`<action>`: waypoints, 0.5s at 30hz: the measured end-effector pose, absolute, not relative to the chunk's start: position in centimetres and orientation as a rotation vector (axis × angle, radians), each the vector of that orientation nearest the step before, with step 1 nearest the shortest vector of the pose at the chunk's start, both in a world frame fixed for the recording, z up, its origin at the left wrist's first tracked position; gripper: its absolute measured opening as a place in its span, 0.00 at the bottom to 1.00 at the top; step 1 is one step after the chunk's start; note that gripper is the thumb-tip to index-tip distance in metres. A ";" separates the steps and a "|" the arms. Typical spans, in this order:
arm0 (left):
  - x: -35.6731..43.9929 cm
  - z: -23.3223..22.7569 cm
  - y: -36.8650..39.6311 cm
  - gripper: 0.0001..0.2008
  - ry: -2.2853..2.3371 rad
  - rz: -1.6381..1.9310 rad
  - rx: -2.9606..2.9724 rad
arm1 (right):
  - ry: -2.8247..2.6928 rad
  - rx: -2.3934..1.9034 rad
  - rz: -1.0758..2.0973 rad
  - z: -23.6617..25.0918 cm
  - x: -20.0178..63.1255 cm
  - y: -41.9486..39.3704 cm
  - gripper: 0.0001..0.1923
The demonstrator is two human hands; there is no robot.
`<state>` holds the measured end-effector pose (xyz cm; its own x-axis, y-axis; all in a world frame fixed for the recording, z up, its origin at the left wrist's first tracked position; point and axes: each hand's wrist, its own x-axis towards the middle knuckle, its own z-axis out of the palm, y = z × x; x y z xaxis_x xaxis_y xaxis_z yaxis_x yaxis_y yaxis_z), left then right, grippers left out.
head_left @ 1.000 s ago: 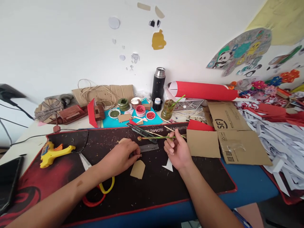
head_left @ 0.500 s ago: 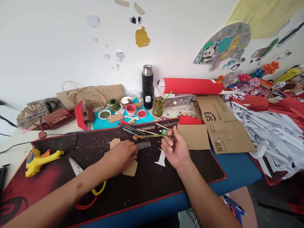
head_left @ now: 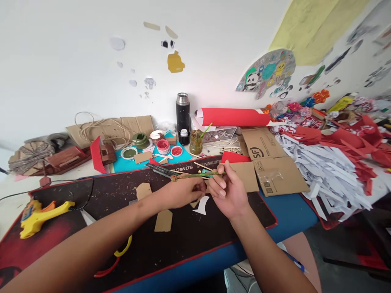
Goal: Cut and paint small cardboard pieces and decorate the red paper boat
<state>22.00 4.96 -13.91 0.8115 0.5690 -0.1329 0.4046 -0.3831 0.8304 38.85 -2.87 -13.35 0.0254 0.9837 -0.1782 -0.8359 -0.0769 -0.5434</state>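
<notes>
Left hand point(head_left: 183, 191) has left the steel ruler and risen to meet the right hand point(head_left: 227, 195) over the mat's point(head_left: 91, 191) middle. Whatever its fingers pinch is hidden — cannot tell if anything. Right hand grips a green-painted stick point(head_left: 195, 176), closed on its right end; long axis near level, blobbed tip pointing left, above the mat's far edge. Readable: "SOMIC" upside down along that edge; "SF" on the flattened carton point(head_left: 269, 158) at the right.
</notes>
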 end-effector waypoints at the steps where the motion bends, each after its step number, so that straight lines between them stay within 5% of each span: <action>1: 23.6 -13.8 5.7 0.02 0.683 0.272 1.917 | -0.335 -0.602 1.529 -12.6 39.1 -3.1 0.19; 7: 28.2 -13.4 9.3 0.13 0.623 0.430 1.621 | -0.389 -0.664 1.503 -10.4 40.0 -5.0 0.17; 10: 24.3 -13.9 9.0 0.19 0.651 0.481 1.640 | -0.374 -0.696 1.513 -11.3 39.8 -5.3 0.17; 15: 13.4 -15.1 3.6 0.11 0.998 0.474 1.946 | -0.325 -0.721 1.579 -14.1 38.7 -4.7 0.17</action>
